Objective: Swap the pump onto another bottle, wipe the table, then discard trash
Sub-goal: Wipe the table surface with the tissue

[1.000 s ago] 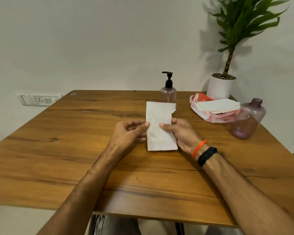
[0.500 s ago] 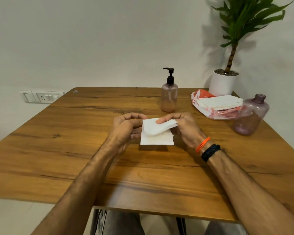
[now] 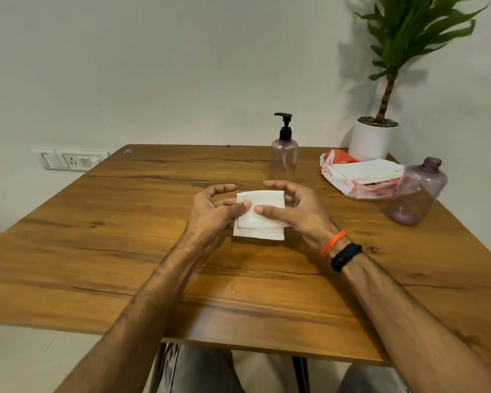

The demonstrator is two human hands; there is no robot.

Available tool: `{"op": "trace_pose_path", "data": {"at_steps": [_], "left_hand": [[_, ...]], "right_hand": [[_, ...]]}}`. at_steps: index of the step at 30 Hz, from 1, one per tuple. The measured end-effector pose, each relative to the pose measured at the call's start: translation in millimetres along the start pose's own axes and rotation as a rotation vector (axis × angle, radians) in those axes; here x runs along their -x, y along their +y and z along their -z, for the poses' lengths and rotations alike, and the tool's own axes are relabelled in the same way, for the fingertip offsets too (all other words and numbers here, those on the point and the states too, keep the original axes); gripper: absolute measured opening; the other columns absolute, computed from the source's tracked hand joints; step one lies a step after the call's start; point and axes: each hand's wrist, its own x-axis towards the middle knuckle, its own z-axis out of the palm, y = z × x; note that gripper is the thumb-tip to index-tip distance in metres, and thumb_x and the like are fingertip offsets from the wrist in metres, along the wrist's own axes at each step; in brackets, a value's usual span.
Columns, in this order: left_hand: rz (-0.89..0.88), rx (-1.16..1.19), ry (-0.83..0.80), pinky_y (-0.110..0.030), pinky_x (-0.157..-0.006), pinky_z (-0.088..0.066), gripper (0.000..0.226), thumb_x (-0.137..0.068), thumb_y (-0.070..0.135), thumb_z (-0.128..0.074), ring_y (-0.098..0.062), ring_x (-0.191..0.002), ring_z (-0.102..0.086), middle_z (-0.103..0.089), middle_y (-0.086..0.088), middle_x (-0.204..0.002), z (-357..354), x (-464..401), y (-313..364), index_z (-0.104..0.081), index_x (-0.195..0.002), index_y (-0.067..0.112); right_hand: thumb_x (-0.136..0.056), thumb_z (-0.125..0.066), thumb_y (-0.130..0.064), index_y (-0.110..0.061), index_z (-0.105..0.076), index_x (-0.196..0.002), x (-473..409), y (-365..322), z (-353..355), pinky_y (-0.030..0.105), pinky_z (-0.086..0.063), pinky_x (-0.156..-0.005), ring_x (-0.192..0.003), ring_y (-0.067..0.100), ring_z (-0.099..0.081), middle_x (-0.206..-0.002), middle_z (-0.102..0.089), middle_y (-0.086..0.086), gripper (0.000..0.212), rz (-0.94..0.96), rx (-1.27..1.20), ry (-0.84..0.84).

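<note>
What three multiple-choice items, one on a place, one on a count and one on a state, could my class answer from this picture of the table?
1. Where does the potted plant stand?
A. at the table's far right corner
B. at the near left corner
C. on the floor in front

2. How many purple bottles are on the table?
A. one
B. two
C. four

3. In what state is the bottle by the napkin pack?
A. capped with a pump
C. lying on its side
B. upright with an open neck

Answers:
1 A, its white pot sits by the wall at the far right.
2 B, the pump bottle and the open bottle.
3 B, its neck shows no cap, while the black pump sits on the other one. Both hands, left hand and right hand, pinch the folded paper napkin.
</note>
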Motion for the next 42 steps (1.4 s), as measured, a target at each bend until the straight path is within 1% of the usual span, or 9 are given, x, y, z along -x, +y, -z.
{"op": "trace_pose_path", "data": {"at_steps": [3, 8, 12, 15, 19, 22, 27, 37, 42], "left_hand": [[-0.032, -0.059, 0.006, -0.023, -0.057, -0.059, 0.055, -0.074, 0.009, -0.079, -0.016, -0.087, -0.071, -0.072, -0.005, -0.095, -0.9, -1.1, 0.2, -0.055, -0.123, 0.011], [-0.070, -0.081, -0.002, -0.017, -0.055, -0.055, 0.054, -0.078, 0.014, -0.076, -0.011, -0.084, -0.072, -0.071, -0.002, -0.098, 13.2, -8.2, -2.7, -0.054, -0.127, 0.013], [-0.229, -0.630, 0.054, -0.023, -0.091, -0.051, 0.047, -0.086, 0.029, -0.069, -0.011, -0.118, -0.057, -0.062, 0.004, -0.127, 49.0, -13.9, -13.5, -0.054, -0.130, 0.022], [-0.289, -0.991, -0.016, -0.034, -0.107, -0.037, 0.045, -0.093, 0.030, -0.059, -0.021, -0.128, -0.047, -0.054, -0.006, -0.137, 76.8, -15.2, -19.6, -0.051, -0.135, 0.014], [-0.286, -1.261, -0.050, -0.038, -0.117, -0.026, 0.047, -0.099, 0.032, -0.044, -0.026, -0.142, -0.034, -0.042, -0.011, -0.150, 95.4, -17.0, -30.3, -0.047, -0.140, 0.007], [-0.303, -1.288, -0.058, -0.039, -0.119, -0.023, 0.049, -0.101, 0.034, -0.040, -0.025, -0.145, -0.029, -0.037, -0.008, -0.155, 96.7, -18.4, -35.4, -0.044, -0.143, 0.010], [-0.306, -1.307, -0.023, -0.040, -0.119, -0.022, 0.049, -0.100, 0.037, -0.039, -0.023, -0.146, -0.028, -0.037, -0.004, -0.155, 96.7, -19.9, -39.1, -0.044, -0.143, 0.014], [-0.293, -1.331, 0.009, -0.039, -0.119, -0.023, 0.049, -0.100, 0.037, -0.040, -0.024, -0.145, -0.030, -0.038, -0.005, -0.154, 94.8, -20.9, -41.0, -0.046, -0.142, 0.013], [-0.300, -1.331, 0.008, -0.040, -0.118, -0.025, 0.049, -0.099, 0.036, -0.041, -0.026, -0.144, -0.032, -0.040, -0.007, -0.153, 95.3, -21.0, -41.8, -0.047, -0.141, 0.012]], "right_hand": [[-0.064, -0.088, -0.013, -0.009, -0.066, -0.115, -2.1, 0.6, -6.9, 0.037, -0.060, -0.084, -0.101, 0.021, -0.071, -0.109, -0.074, 0.007, 0.056, -0.138, -0.055, -0.055], [-0.073, -0.081, -0.011, -0.021, -0.069, -0.092, -11.5, -6.2, -6.8, 0.022, -0.057, -0.065, -0.083, 0.011, -0.072, -0.090, -0.075, -0.004, 0.024, -0.166, -0.053, -0.037], [-0.089, -0.067, -0.013, -0.020, -0.067, -0.110, -25.8, -10.3, -4.9, 0.022, -0.050, -0.073, -0.095, 0.014, -0.062, -0.100, -0.063, -0.010, 0.022, -0.084, 0.374, 0.080], [-0.091, -0.057, -0.007, -0.019, -0.067, -0.118, -32.6, -11.4, -8.2, 0.020, -0.048, -0.064, -0.080, 0.014, -0.062, -0.088, -0.061, -0.008, 0.031, 0.130, 0.775, 0.129], [-0.088, -0.045, 0.002, -0.022, -0.059, -0.131, -40.8, -1.1, -11.8, 0.044, -0.057, -0.083, -0.101, 0.035, -0.063, -0.115, -0.066, 0.016, 0.051, 0.157, 1.128, -0.071], [-0.092, -0.042, -0.005, -0.018, -0.051, -0.137, -44.0, 12.4, -15.3, 0.045, -0.049, -0.097, -0.118, 0.037, -0.055, -0.135, -0.056, 0.018, 0.048, 0.080, 1.292, -0.226], [-0.105, -0.033, -0.020, -0.011, -0.033, -0.149, -56.2, 24.3, -28.9, 0.029, -0.012, -0.120, -0.149, 0.023, -0.021, -0.161, -0.023, 0.011, 0.046, 0.069, 1.237, -0.340], [-0.105, -0.032, -0.020, -0.018, -0.027, -0.153, -21.8, 18.0, -55.9, 0.031, -0.009, -0.124, -0.150, 0.013, -0.014, -0.162, -0.018, 0.001, 0.048, 0.222, 1.137, -0.567], [-0.104, -0.035, -0.019, -0.022, -0.034, -0.150, 29.1, 0.1, -46.1, 0.019, -0.007, -0.121, -0.148, 0.005, -0.018, -0.160, -0.025, -0.004, 0.046, 0.261, 0.997, -0.664]]}}
